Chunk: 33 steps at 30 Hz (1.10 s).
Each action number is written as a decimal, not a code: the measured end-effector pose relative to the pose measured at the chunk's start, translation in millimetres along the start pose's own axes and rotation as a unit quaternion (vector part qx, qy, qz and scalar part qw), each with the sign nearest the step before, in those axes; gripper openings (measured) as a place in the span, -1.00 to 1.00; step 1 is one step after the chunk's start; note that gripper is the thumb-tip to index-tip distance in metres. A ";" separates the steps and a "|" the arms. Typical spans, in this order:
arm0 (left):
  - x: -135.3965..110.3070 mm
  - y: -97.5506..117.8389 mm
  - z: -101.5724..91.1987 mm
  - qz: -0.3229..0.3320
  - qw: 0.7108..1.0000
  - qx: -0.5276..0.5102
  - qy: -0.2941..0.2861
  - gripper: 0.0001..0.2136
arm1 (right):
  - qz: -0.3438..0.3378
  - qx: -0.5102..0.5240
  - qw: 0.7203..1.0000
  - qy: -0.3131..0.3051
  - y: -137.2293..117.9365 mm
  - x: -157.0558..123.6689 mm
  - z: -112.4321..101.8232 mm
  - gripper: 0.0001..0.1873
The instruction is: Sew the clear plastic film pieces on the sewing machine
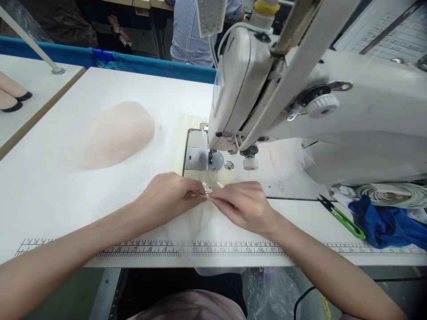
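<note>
White tabletop (50,200) carries the sewing machine (233,89); before it, left hand (170,195) and right hand (243,206) pinch thin cloth (206,196), best kept level and unstretched.

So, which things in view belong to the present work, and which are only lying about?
Seemingly in use:
thin material pinched between left hand and right hand
sewing machine
beige piece, perhaps

Apparently just lying about:
green snips
blue cloth
coiled cord

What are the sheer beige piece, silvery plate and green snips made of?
Sheer beige piece: probably thin mesh or nylon, matte; the white surface shows through. Silvery plate: apparently polished metal, from its shine. Green snips: dark blades, likely metal; bright handle, perhaps plastic or painted.
</note>
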State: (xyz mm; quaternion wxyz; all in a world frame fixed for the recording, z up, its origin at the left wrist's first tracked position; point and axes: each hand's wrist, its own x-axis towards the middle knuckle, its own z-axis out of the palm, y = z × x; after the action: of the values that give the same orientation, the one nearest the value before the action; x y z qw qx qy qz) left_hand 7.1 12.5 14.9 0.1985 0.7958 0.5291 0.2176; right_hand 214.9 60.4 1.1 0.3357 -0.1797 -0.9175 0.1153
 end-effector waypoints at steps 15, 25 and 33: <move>4.6 -4.2 18.0 0.188 0.919 0.306 0.162 -0.84 | 0.275 -0.011 0.959 -0.060 22.9 15.9 17.5 -0.82; 3.2 -9.9 19.7 0.171 0.932 0.302 0.106 -0.75 | 0.196 -0.215 0.956 -0.031 33.0 5.9 6.4 -0.76; 9.8 -13.8 20.0 0.154 0.942 0.281 0.103 -0.70 | 0.059 -0.297 0.950 -0.079 17.6 1.9 8.7 -0.70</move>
State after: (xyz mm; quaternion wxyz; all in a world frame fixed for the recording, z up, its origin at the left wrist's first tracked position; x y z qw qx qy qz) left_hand 11.2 24.9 -7.8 -0.1248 0.8643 0.4571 0.1690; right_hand 212.3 76.4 -10.2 0.1866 -0.3156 -0.9214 -0.1288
